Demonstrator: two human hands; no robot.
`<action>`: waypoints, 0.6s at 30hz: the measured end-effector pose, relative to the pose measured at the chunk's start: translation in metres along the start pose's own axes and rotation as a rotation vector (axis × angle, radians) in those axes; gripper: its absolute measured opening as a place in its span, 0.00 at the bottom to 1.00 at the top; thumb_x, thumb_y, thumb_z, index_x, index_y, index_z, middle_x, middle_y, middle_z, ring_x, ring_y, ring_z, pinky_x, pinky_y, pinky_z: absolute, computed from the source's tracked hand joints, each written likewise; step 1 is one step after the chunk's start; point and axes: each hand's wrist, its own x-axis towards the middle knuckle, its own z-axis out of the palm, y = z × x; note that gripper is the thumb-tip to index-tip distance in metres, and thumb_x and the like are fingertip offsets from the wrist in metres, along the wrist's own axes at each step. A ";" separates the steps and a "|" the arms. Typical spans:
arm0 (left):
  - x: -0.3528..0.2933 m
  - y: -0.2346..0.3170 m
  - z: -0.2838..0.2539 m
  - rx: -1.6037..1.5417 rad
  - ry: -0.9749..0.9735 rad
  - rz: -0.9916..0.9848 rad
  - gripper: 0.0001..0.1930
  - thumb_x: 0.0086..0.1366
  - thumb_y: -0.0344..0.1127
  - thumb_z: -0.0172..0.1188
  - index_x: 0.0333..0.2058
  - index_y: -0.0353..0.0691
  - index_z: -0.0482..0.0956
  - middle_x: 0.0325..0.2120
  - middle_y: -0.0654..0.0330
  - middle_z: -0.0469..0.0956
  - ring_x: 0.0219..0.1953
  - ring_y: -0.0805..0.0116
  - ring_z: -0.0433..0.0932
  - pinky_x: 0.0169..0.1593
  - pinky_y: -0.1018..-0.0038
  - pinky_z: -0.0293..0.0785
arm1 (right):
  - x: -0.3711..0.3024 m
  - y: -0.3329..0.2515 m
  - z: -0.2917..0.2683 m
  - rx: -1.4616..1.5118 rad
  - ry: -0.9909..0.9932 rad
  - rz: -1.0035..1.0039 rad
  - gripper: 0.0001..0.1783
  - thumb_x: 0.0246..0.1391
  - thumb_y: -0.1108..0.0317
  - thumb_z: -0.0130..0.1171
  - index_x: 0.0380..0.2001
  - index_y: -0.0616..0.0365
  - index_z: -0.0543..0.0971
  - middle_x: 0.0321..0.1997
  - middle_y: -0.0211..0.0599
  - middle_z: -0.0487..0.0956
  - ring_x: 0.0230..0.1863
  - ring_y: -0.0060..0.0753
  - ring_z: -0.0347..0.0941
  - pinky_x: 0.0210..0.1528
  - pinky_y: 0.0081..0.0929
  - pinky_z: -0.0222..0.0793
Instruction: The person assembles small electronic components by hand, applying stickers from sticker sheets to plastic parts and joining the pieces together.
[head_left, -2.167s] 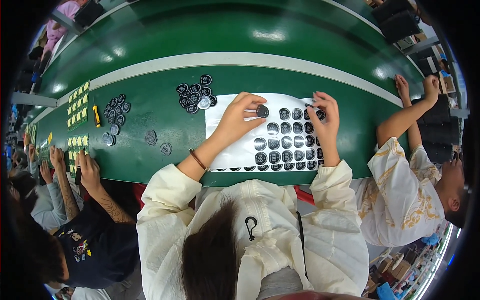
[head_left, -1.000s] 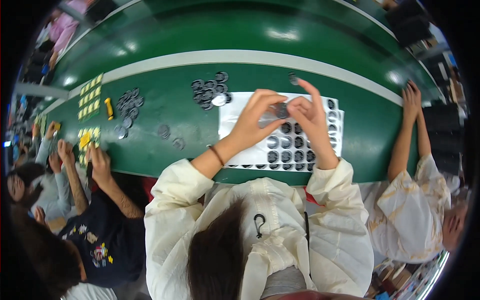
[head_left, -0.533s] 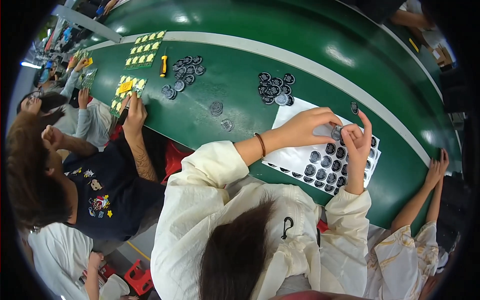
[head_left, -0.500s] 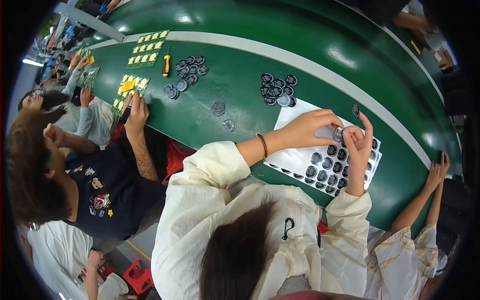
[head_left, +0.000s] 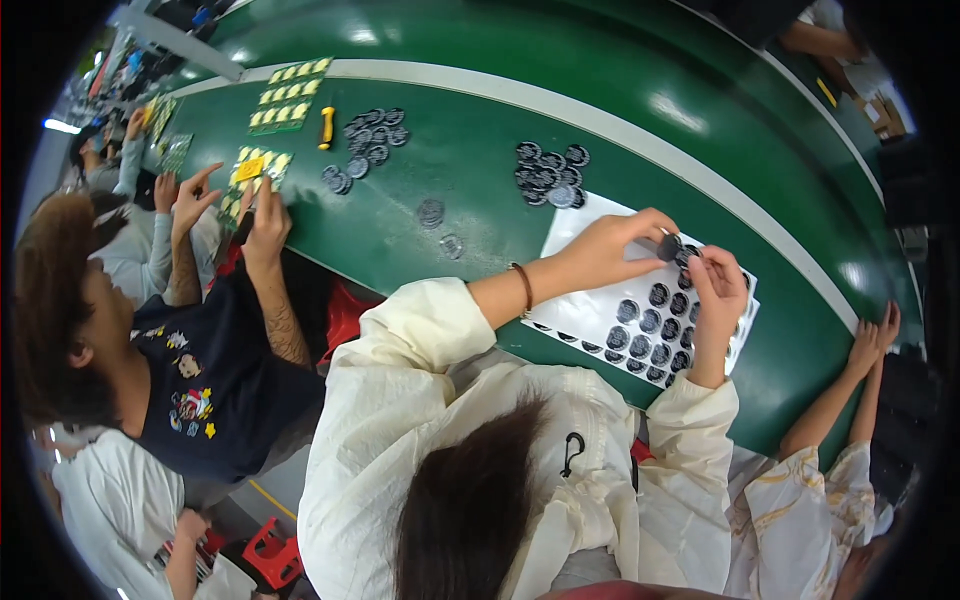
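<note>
Over a white sheet (head_left: 578, 235) my two hands meet, fingertips close together. My left hand (head_left: 607, 252) pinches a small dark round disc (head_left: 669, 247) between thumb and fingers, its plain face showing. Right beside it, a round black sticker with pale print (head_left: 687, 256) is pinched in my right hand (head_left: 720, 283); whether it touches the disc I cannot tell. Rows of similar round black stickers (head_left: 649, 321) cover the lower right part of the sheet, partly hidden by my right hand. A pile of printed black discs (head_left: 546, 174) lies just beyond the sheet's upper left corner.
More black discs (head_left: 372, 138) lie farther left, with a few grey ones (head_left: 431, 213) nearer. A yellow-handled screwdriver (head_left: 326, 128) lies beside a green circuit-board panel (head_left: 290, 95). At left a co-worker's hands (head_left: 264, 222) work over another panel; another person's hands (head_left: 876, 335) rest at the right edge.
The sticker on my raised right index fingertip has come down beside the disc, and that finger has bent in. My left hand has turned the disc. The co-worker's other hand has reached to the panel.
</note>
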 end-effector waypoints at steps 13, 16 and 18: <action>-0.002 0.008 0.004 -0.087 -0.030 -0.089 0.20 0.53 0.28 0.65 0.44 0.39 0.69 0.37 0.57 0.80 0.43 0.65 0.80 0.46 0.74 0.73 | 0.002 -0.015 0.009 0.149 -0.054 0.048 0.12 0.46 0.83 0.63 0.36 0.65 0.76 0.32 0.33 0.77 0.35 0.19 0.74 0.39 0.14 0.70; -0.002 0.012 0.005 -0.089 -0.040 -0.097 0.20 0.53 0.28 0.65 0.44 0.39 0.69 0.37 0.57 0.80 0.44 0.65 0.79 0.46 0.75 0.73 | -0.001 -0.011 0.011 0.104 -0.038 -0.026 0.10 0.45 0.81 0.64 0.33 0.64 0.76 0.32 0.34 0.78 0.35 0.21 0.75 0.39 0.16 0.72; -0.002 0.015 0.005 -0.094 -0.038 -0.113 0.20 0.53 0.28 0.65 0.44 0.39 0.70 0.38 0.57 0.80 0.45 0.65 0.79 0.47 0.74 0.73 | -0.002 -0.012 0.013 0.087 -0.034 -0.025 0.09 0.45 0.81 0.64 0.32 0.64 0.77 0.32 0.35 0.78 0.35 0.21 0.75 0.39 0.16 0.72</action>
